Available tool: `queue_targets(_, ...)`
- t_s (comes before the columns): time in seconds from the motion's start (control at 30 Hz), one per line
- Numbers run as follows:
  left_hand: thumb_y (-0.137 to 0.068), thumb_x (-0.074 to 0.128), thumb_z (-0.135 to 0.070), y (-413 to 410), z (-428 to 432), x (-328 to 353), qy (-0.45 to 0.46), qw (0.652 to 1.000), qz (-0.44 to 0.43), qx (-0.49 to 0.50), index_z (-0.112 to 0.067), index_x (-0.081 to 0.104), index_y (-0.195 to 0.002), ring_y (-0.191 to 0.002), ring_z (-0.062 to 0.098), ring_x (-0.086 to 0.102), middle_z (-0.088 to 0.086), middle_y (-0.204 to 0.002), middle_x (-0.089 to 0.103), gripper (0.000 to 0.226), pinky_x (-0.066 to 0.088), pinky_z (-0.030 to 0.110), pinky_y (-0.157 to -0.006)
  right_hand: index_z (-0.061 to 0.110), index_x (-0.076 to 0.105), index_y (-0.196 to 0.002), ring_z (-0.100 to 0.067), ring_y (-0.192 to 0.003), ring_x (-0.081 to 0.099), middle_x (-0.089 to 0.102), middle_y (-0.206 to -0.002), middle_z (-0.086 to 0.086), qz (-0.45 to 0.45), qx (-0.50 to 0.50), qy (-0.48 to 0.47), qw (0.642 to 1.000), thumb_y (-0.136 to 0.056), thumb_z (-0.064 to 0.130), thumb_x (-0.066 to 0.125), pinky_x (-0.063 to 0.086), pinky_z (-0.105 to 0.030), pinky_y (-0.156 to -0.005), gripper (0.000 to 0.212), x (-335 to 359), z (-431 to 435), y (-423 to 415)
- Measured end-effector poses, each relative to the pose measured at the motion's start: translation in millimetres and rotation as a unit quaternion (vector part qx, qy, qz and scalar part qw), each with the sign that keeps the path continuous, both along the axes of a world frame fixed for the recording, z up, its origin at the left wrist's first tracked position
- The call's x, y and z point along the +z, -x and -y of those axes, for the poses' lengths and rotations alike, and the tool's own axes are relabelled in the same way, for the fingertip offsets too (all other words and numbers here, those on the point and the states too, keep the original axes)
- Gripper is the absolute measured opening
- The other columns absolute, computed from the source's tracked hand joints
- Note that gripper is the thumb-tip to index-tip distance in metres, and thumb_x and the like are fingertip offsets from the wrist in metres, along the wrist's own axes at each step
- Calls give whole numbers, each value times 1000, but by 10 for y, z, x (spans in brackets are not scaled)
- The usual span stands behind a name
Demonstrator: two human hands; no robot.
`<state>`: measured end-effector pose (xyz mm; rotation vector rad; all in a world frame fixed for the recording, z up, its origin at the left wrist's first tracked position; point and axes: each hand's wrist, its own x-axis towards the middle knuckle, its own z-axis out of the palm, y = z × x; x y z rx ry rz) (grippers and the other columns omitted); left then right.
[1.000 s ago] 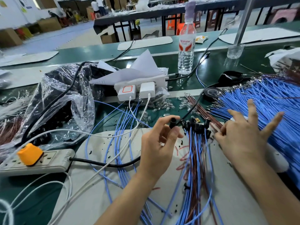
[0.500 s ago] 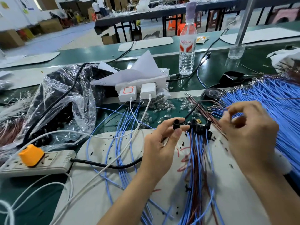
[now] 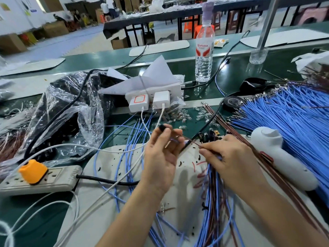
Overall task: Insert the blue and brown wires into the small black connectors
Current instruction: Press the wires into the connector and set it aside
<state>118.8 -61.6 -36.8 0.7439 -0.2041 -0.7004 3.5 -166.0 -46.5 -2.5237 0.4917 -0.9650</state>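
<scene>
1. Blue and brown wires lie in a loose bundle on the pale mat, nearest the person. They are thin, limp and light, and likely to tangle.
2. The right hand pinches one brown wire close behind its free end, thumb and forefinger closed on it. I judge that a sound hold, since so soft a strand would buckle rather than push in if gripped further back.
3. The left hand holds a small black connector at its fingertips, raised above the mat. The wire's tip is near it and, as far as shows, not yet in. The part looks tiny, hard and probably slick, so holding it by the sides keeps the opening free. Which way the opening faces I cannot tell.
4. Just beyond the hands, more black connectors sit clustered at the bundle's far end.
5. Farther right, a stock of blue wires fans across the green bench. Their metal-tipped ends look easily bent.
</scene>
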Motion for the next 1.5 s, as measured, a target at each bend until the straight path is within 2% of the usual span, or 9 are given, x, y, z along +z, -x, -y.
queue_targets(0.17,-94,49,-10,-210,-61,58,31,989,-99,102,-9,60,-86,-68,17,71,11,-77,73,14,58,26,-63,11,78,-86,-23,-66,45,32,-63,27,25,-146,-1,989,-72,11,81,42,-31,-60,14,45,124,35)
queue_targets(0.33,-96,44,-7,-147,-47,0,-4,995,9,104,-9,62,-91,-76,19,71,11,-83,73,20,57,27,-70,13,78,-89,-25,-75,50,66,-76,-6,-50,-183,-24,981,-80,22,76,41,-31,-63,13,20,216,88)
queue_targets(0.47,-88,51,-10,-56,-33,-20,-10,988,121,91,-8,63,-94,-80,21,70,12,-87,72,14,56,26,-74,10,77,-95,-18,-76,53,59,-83,-3,-63,-151,-67,984,-83,17,72,35,-26,-70,14,18,228,76)
queue_targets(0.67,-97,44,-6,-59,-33,-64,-33,983,140,117,-11,63,-102,-79,20,70,10,-92,73,21,56,24,-71,11,77,-93,-16,-74,55,69,-85,-6,-48,-142,-120,981,-85,14,70,33,-18,-69,11,18,231,59)
queue_targets(0.83,-97,47,-3,-70,2,-135,-148,965,195,98,-13,64,-105,-71,14,69,0,-86,73,21,53,18,-62,24,71,-78,-4,-63,61,68,-68,9,60,-105,-278,953,-83,9,71,48,-12,-65,16,33,231,54)
queue_targets(0.93,-95,52,-1,-19,1,-181,-209,925,316,10,-19,60,-108,-72,11,69,-3,-87,74,25,51,16,-58,18,67,-78,-11,-57,63,70,-65,-1,181,-21,-400,898,-86,0,65,53,-19,-56,20,111,188,59)
queue_targets(1.1,-90,59,1,118,8,-230,-204,841,498,-54,-17,56,-100,-85,0,67,-1,-99,72,20,49,13,-76,8,64,-79,-16,-53,64,70,-67,-8,266,61,-451,850,-86,8,62,53,-20,-52,7,224,103,60)
queue_targets(1.2,-89,57,4,155,16,-235,-188,834,515,-59,-9,56,-103,-66,-5,58,-9,-88,67,19,41,3,-68,7,64,-81,-17,-54,66,69,-66,-8,276,88,-464,837,-77,19,64,54,-20,-53,13,250,46,50)
queue_targets(1.5,-91,57,5,174,6,-217,-186,834,516,-59,-9,58,-102,-75,-9,59,-13,-87,65,19,44,9,-75,11,65,-76,-21,-50,62,62,-60,-9,290,154,-465,822,-72,25,69,53,-23,-50,16,282,-22,48)
